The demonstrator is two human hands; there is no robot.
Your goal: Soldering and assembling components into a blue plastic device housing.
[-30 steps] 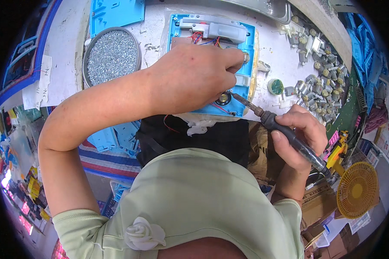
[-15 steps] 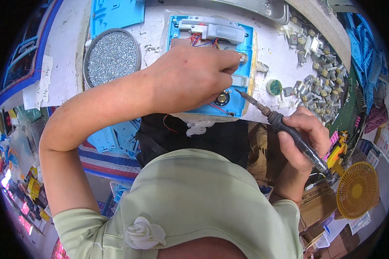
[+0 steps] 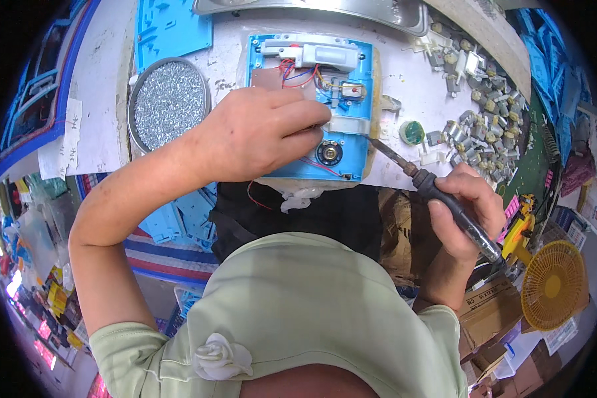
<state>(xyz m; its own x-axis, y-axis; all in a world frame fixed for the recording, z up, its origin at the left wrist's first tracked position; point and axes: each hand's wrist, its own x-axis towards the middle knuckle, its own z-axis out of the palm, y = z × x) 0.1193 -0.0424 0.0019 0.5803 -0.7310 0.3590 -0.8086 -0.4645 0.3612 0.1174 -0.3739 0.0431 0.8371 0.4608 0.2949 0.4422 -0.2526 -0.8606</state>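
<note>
A blue plastic casing [image 3: 350, 154] lies on the bench in front of me. Inside it are a grey-white plastic housing [image 3: 328, 56], a small motor [image 3: 352, 91], a round speaker [image 3: 329, 152], a brown circuit board [image 3: 266, 79] and thin coloured wires [image 3: 301, 79]. Over the casing's left half, my left hand [image 3: 265, 132] is closed with thumb and fingertips together; whatever they pinch is hidden. My right hand [image 3: 467, 209] grips a soldering iron [image 3: 454, 204] by its black handle. The iron's tip points at the casing's right edge, close beside it.
A round tray of small metal screws [image 3: 169, 103] stands at left, below a blue plastic panel [image 3: 172, 33]. Many small motors [image 3: 491, 126] are heaped at right, near a small green-filled round container [image 3: 412, 132]. A metal tray [image 3: 378, 13] sits at the back; a yellow fan [image 3: 552, 285] is at lower right.
My left hand has drawn back to the left, off the motor, which now shows along with more wires. My right hand holds the soldering iron in nearly the same place.
</note>
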